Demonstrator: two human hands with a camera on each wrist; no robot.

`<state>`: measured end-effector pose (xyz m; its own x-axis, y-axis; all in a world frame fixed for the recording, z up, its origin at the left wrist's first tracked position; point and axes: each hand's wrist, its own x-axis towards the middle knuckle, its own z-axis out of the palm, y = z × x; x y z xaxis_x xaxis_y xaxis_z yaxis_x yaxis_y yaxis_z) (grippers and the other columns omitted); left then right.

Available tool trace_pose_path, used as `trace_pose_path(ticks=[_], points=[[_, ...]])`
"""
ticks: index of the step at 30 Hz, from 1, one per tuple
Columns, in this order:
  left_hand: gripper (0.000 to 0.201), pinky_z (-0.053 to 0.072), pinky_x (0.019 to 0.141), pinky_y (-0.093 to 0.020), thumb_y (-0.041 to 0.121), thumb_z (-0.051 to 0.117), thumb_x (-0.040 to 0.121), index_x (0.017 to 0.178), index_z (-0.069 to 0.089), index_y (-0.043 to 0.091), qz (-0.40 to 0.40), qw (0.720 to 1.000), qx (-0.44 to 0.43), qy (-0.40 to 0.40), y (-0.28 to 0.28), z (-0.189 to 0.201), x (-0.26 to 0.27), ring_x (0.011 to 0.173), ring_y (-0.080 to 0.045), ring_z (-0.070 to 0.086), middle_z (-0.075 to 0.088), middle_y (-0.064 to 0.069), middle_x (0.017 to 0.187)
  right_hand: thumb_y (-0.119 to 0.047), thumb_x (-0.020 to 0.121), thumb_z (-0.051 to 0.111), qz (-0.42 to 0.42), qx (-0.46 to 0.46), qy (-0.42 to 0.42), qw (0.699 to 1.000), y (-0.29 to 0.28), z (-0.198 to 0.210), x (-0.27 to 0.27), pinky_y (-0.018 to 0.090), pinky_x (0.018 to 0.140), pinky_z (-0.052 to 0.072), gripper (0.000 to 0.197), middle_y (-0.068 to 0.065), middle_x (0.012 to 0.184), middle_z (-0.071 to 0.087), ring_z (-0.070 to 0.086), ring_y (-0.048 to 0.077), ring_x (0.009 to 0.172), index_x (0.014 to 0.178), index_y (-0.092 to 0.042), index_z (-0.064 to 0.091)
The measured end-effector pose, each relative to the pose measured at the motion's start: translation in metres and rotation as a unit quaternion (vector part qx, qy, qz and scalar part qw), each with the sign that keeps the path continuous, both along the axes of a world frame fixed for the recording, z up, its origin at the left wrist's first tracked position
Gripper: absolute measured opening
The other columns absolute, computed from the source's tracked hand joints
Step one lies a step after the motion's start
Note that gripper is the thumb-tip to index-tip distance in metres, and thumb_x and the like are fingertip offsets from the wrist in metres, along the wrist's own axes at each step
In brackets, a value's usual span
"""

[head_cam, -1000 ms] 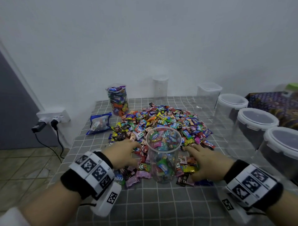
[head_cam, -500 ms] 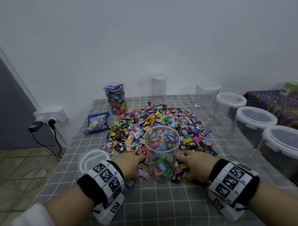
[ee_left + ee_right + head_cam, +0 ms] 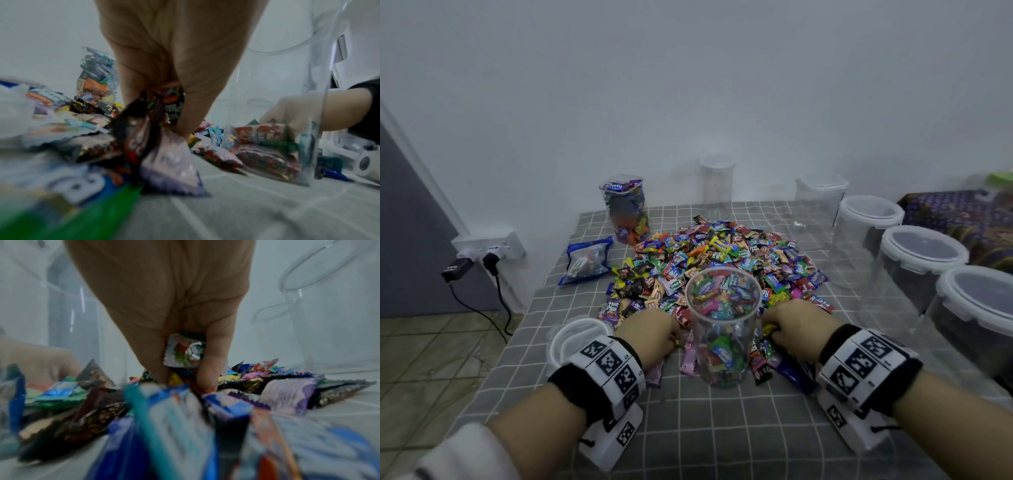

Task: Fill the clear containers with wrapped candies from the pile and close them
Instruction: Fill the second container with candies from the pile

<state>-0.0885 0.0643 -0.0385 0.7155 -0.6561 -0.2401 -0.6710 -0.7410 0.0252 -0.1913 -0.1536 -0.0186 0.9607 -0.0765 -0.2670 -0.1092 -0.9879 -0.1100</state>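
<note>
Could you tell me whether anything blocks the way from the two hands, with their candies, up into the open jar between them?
Nothing visible does. The jar has no lid, and the left hand and right hand flank it.

Open container (image 3: 723, 322) stands at near edge of candy pile (image 3: 717, 260); left hand (image 3: 650, 334) left of it, right hand (image 3: 796, 325) right. Lid (image 3: 571, 337) lies further left. Lidded containers (image 3: 921, 260) line table's right side.

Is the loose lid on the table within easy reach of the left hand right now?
Probably yes: the lid lies uncovered just outside the left hand, but that hand grips candies and would need emptying first.
</note>
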Motion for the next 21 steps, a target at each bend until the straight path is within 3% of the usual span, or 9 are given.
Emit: trace_pose_path(ticks=[6,11,14,18,21], points=[[0.025,0.044,0.096,-0.036,0.026,0.056,0.091,0.112,0.068,0.028,0.049,0.996,-0.078,-0.011,0.006,0.010,0.002,0.101,-0.018,0.059,0.068,0.001,0.109,-0.014,0.090,0.048,-0.033,0.039,-0.061,0.997,-0.007,0.008,-0.003,0.030,0.079,0.047,0.020,0.005,0.099,0.065,0.057,0.019,0.091,0.103,-0.014,0.063],[0.023,0.041,0.081,-0.026,0.026,0.059,0.091,0.112,0.070,0.025,0.077,0.979,-0.187,-0.015,0.009,0.030,-0.004,0.100,-0.017,0.059,0.067,0.000,0.106,-0.011,0.089,0.050,-0.064,0.079,-0.122,0.987,-0.011,0.023,-0.007,0.027,0.070,0.040,0.016,0.005,0.090,0.063,0.055,0.020,0.085,0.096,-0.011,0.064],[0.021,0.043,0.081,-0.026,0.025,0.061,0.090,0.109,0.071,0.023,0.086,0.967,-0.240,-0.008,0.009,0.041,-0.011,0.096,-0.015,0.059,0.067,0.001,0.106,-0.012,0.089,0.054,-0.076,0.114,-0.159,0.978,-0.016,0.036,-0.011,0.024,0.066,0.032,0.011,-0.001,0.079,0.054,0.050,0.017,0.079,0.090,-0.017,0.063],[0.022,0.043,0.085,-0.026,0.026,0.064,0.089,0.110,0.071,0.024,0.098,0.947,-0.307,-0.003,0.009,0.054,-0.017,0.100,-0.014,0.058,0.067,0.001,0.109,-0.010,0.087,0.059,-0.085,0.163,-0.214,0.959,-0.020,0.052,-0.016,0.027,0.066,0.037,0.011,0.007,0.082,0.062,0.054,0.020,0.077,0.094,-0.011,0.068],[0.023,0.042,0.084,-0.023,0.026,0.064,0.088,0.110,0.071,0.024,0.098,0.932,-0.349,-0.008,0.010,0.061,-0.020,0.103,-0.012,0.058,0.067,0.002,0.113,-0.010,0.086,0.061,-0.079,0.202,-0.243,0.945,-0.019,0.069,-0.020,0.030,0.065,0.044,0.009,0.005,0.074,0.063,0.057,0.021,0.068,0.087,-0.015,0.068]])
